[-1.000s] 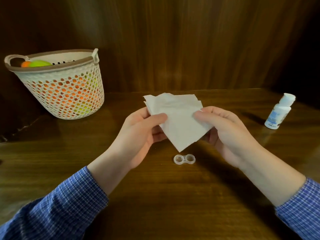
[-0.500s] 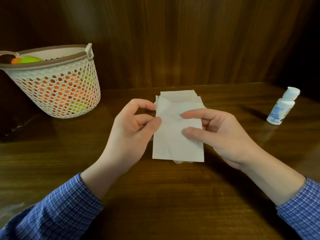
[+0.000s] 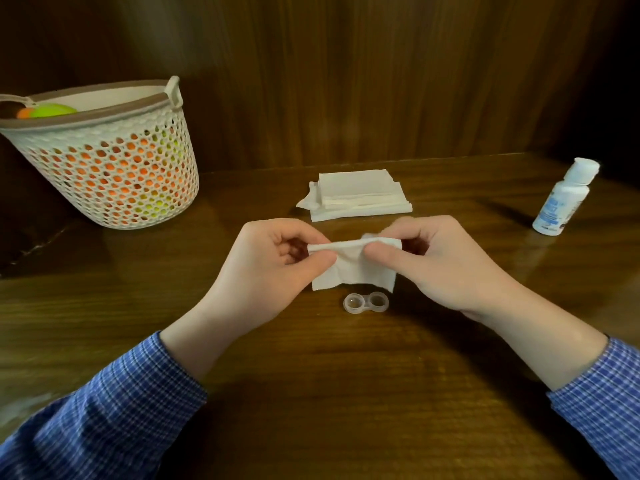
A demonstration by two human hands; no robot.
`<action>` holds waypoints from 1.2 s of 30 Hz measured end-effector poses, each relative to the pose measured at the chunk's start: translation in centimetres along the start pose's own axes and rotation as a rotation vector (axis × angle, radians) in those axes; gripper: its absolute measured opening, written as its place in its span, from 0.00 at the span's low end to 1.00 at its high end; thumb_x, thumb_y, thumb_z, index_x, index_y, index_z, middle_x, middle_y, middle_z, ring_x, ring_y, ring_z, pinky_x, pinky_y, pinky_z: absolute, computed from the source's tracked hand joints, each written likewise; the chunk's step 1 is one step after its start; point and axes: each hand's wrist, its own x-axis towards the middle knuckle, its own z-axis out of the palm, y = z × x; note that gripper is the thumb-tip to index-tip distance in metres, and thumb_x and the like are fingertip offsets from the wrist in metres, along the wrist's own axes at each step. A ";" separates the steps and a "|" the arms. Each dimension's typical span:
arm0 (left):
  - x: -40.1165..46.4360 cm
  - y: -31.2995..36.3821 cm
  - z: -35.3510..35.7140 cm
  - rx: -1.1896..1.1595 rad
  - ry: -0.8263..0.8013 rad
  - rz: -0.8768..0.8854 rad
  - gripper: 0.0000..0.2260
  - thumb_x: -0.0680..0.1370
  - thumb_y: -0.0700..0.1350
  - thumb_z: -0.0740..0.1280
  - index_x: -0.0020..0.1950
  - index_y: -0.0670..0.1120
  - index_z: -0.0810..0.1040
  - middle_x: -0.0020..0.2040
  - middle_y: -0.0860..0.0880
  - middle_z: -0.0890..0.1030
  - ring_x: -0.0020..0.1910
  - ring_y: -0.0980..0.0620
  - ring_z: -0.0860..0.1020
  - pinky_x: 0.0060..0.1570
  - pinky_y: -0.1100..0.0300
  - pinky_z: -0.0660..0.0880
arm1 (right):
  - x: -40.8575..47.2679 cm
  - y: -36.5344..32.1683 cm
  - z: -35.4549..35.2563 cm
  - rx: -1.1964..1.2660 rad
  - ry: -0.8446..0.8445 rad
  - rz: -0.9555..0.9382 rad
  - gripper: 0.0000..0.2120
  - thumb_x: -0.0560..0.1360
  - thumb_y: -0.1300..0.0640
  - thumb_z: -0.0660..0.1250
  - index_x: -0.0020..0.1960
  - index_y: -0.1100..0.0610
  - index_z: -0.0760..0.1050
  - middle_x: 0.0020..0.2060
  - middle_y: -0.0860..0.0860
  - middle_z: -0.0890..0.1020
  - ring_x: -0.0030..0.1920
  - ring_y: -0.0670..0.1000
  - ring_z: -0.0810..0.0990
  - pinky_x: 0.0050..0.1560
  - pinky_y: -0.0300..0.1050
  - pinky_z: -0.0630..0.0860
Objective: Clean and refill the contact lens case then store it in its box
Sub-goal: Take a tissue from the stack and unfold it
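White folded paper tissue (image 3: 353, 268) is held at the centre of the frame, above the dark brown wooden bench (image 3: 311, 375). The left hand (image 3: 266, 271) pinches the tissue's left end between thumb and forefinger; that grip is closed on the tissue. The right hand (image 3: 440, 265) pinches the right portion of the same tissue along its upper fold; that grip is likewise closed on the tissue. The lower edge of the tissue hangs free below both hands.

The small clear plastic contact lens case (image 3: 365, 302), two round wells joined side by side, lies on the bench just below the tissue, at frame centre. Both wells are uncapped. Neither hand touches it.

A stack of white folded paper tissues (image 3: 356, 195) rests on the bench above the hands, towards the wood-panelled back wall (image 3: 346, 81). A small white plastic bottle with a white cap and blue label (image 3: 562, 202) stands upright at the right of the frame, well apart from the case. A cream perforated plastic basket with a brown rim (image 3: 114, 168) stands at the upper left, holding orange and green objects whose nature cannot be determined. Both forearms wear blue checked sleeves (image 3: 114, 420).
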 end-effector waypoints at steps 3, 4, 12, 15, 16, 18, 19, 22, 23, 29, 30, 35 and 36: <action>0.3 0.2 0.1 -0.095 -0.050 -0.147 0.03 0.79 0.45 0.72 0.50 0.51 0.85 0.47 0.55 0.85 0.51 0.51 0.83 0.48 0.55 0.83 | 0.2 0.0 -0.3 0.190 -0.019 0.109 0.13 0.77 0.45 0.70 0.47 0.53 0.86 0.47 0.42 0.84 0.52 0.43 0.80 0.52 0.44 0.75; 0.4 0.3 0.1 -0.130 -0.080 -0.203 0.04 0.80 0.45 0.70 0.52 0.50 0.85 0.51 0.53 0.86 0.55 0.51 0.83 0.53 0.54 0.82 | 0.2 -0.1 -0.4 0.268 -0.032 0.151 0.15 0.78 0.45 0.68 0.48 0.56 0.85 0.47 0.45 0.85 0.53 0.43 0.82 0.51 0.44 0.77; 0.2 0.4 0.1 -0.274 -0.434 -0.307 0.19 0.75 0.57 0.69 0.60 0.48 0.82 0.53 0.45 0.85 0.53 0.41 0.83 0.49 0.51 0.77 | -0.7 -0.9 0.4 0.191 -0.189 0.113 0.25 0.82 0.38 0.60 0.42 0.56 0.83 0.30 0.57 0.82 0.24 0.48 0.74 0.26 0.32 0.70; 0.1 0.3 0.0 -0.221 -0.507 -0.258 0.10 0.82 0.47 0.69 0.59 0.44 0.82 0.47 0.45 0.85 0.40 0.47 0.82 0.34 0.62 0.75 | -0.7 -1.1 0.6 0.193 -0.189 0.086 0.24 0.81 0.40 0.62 0.37 0.57 0.80 0.26 0.49 0.80 0.23 0.44 0.73 0.24 0.31 0.67; 0.0 0.3 0.0 -0.238 -0.489 -0.267 0.09 0.83 0.46 0.68 0.60 0.43 0.82 0.45 0.45 0.85 0.37 0.50 0.81 0.32 0.63 0.74 | -0.7 -1.1 0.6 0.235 -0.171 0.088 0.24 0.79 0.39 0.65 0.39 0.59 0.80 0.27 0.50 0.80 0.24 0.44 0.74 0.25 0.32 0.68; 0.0 0.2 0.3 -0.333 -0.388 -0.288 0.09 0.83 0.45 0.67 0.61 0.43 0.80 0.44 0.47 0.85 0.36 0.52 0.81 0.31 0.63 0.75 | -0.5 -1.0 0.4 0.358 -0.130 0.114 0.25 0.70 0.39 0.71 0.45 0.63 0.79 0.34 0.52 0.84 0.29 0.46 0.78 0.30 0.33 0.74; 0.0 0.2 0.6 -0.394 -0.323 -0.282 0.08 0.83 0.44 0.66 0.61 0.44 0.79 0.43 0.49 0.85 0.36 0.52 0.81 0.31 0.63 0.75 | -0.4 -0.8 0.3 0.423 -0.134 0.135 0.26 0.67 0.40 0.73 0.48 0.63 0.80 0.38 0.51 0.86 0.32 0.46 0.81 0.34 0.35 0.78; -0.3 0.2 1.1 -0.475 -0.215 -0.231 0.08 0.85 0.45 0.64 0.63 0.46 0.76 0.45 0.51 0.86 0.35 0.52 0.81 0.32 0.62 0.77 | -0.6 -0.8 0.3 0.525 -0.199 0.180 0.24 0.70 0.49 0.76 0.59 0.64 0.79 0.46 0.56 0.88 0.39 0.50 0.85 0.41 0.41 0.82; -0.4 0.2 1.2 -0.468 -0.220 -0.212 0.09 0.85 0.46 0.63 0.64 0.48 0.75 0.45 0.50 0.86 0.35 0.52 0.81 0.32 0.61 0.77 | -0.6 -0.8 0.5 0.510 -0.190 0.178 0.19 0.74 0.54 0.75 0.59 0.64 0.79 0.47 0.58 0.87 0.40 0.51 0.85 0.41 0.42 0.83; -0.7 0.3 1.5 -0.407 -0.204 -0.168 0.08 0.86 0.46 0.61 0.65 0.51 0.74 0.43 0.46 0.86 0.34 0.49 0.82 0.34 0.57 0.80 | -0.6 -1.2 0.6 0.575 -0.173 0.208 0.12 0.77 0.52 0.70 0.51 0.61 0.77 0.41 0.53 0.87 0.38 0.51 0.84 0.35 0.40 0.80; -0.8 0.3 1.5 -0.420 -0.212 -0.170 0.09 0.86 0.46 0.60 0.66 0.51 0.74 0.44 0.45 0.86 0.35 0.48 0.82 0.34 0.57 0.80 | -0.8 -1.3 0.7 0.545 -0.186 0.197 0.13 0.77 0.51 0.71 0.53 0.60 0.77 0.41 0.53 0.87 0.38 0.52 0.84 0.35 0.40 0.80; -0.8 0.4 1.7 -0.295 -0.246 -0.145 0.07 0.86 0.46 0.61 0.64 0.54 0.73 0.41 0.47 0.87 0.33 0.51 0.82 0.33 0.61 0.80 | -0.8 -1.1 0.9 0.533 -0.032 0.159 0.07 0.79 0.63 0.69 0.56 0.60 0.80 0.51 0.59 0.87 0.54 0.61 0.85 0.54 0.64 0.81; -0.6 0.2 1.7 -0.271 -0.224 -0.154 0.07 0.85 0.45 0.62 0.63 0.53 0.73 0.41 0.48 0.87 0.33 0.51 0.82 0.33 0.61 0.80 | -0.8 -1.0 0.8 0.542 -0.015 0.160 0.07 0.78 0.64 0.69 0.55 0.61 0.81 0.52 0.58 0.87 0.55 0.62 0.84 0.57 0.68 0.79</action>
